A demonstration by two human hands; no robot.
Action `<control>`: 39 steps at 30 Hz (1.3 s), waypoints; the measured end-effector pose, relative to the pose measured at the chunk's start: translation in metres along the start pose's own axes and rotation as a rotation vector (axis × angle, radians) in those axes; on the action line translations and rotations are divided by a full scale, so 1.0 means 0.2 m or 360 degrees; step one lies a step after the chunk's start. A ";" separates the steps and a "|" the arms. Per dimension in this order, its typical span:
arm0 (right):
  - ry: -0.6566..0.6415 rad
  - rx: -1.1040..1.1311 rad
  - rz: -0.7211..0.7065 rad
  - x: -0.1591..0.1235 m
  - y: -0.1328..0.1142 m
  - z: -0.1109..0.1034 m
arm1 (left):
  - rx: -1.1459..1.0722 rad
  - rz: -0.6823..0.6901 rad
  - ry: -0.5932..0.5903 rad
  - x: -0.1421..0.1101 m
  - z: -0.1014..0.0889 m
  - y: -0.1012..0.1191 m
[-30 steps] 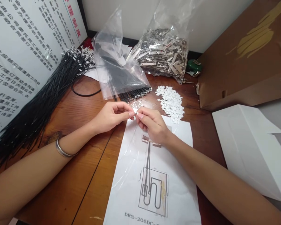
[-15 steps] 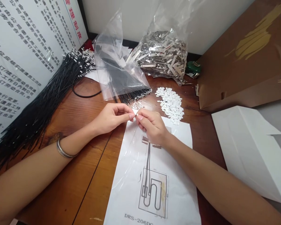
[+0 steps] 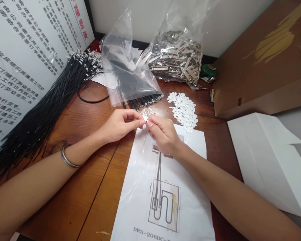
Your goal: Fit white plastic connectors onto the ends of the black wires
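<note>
Over the top of a printed drawing sheet [image 3: 190,201], my two hands meet fingertip to fingertip. My left hand [image 3: 121,126] is closed in a pinch, its thumb pressed to the index finger. My right hand [image 3: 164,135] is also closed, thumb on the curled index finger. A tiny dark bit shows between the thumb tips, too small to name; the rest is hidden by the fingers. Just beyond the hands lie black cables with metal ends [image 3: 149,101], partly inside a clear plastic bag [image 3: 112,82]. Small white connector pieces [image 3: 183,110] form a heap beyond my right hand.
A large bundle of black cables [image 3: 47,100] with white ends leans at the left by a printed board [image 3: 22,43]. Behind stand a clear bag of metal strips [image 3: 175,58] and a green tape measure [image 3: 208,72]. A brown box [image 3: 256,73] and white carton [image 3: 263,160] are right.
Both hands stay nearly in place, fingertips together. The small pale bit seen at my right fingertips before now appears darker and less visible.
</note>
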State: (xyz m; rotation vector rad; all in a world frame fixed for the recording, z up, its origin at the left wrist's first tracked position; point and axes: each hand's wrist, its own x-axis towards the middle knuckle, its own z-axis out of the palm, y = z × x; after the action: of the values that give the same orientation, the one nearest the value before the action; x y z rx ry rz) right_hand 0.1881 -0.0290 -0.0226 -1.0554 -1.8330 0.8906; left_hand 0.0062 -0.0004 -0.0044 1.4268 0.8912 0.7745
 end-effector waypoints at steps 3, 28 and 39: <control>0.0005 -0.0003 0.0011 0.00 0.00 0.00 | -0.0003 0.0007 0.0005 0.00 0.00 0.00; 0.0009 -0.0142 -0.0051 0.02 -0.01 0.01 | 0.0128 0.0004 0.0040 0.00 0.00 0.00; 0.0007 -0.0124 -0.0029 0.02 -0.01 0.00 | 0.0142 0.0007 0.0062 0.00 0.01 -0.01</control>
State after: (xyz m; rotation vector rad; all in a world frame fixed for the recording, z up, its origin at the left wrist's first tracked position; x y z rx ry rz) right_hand 0.1857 -0.0267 -0.0202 -1.0860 -1.8835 0.8113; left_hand 0.0080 -0.0010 -0.0056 1.4963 0.9629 0.7765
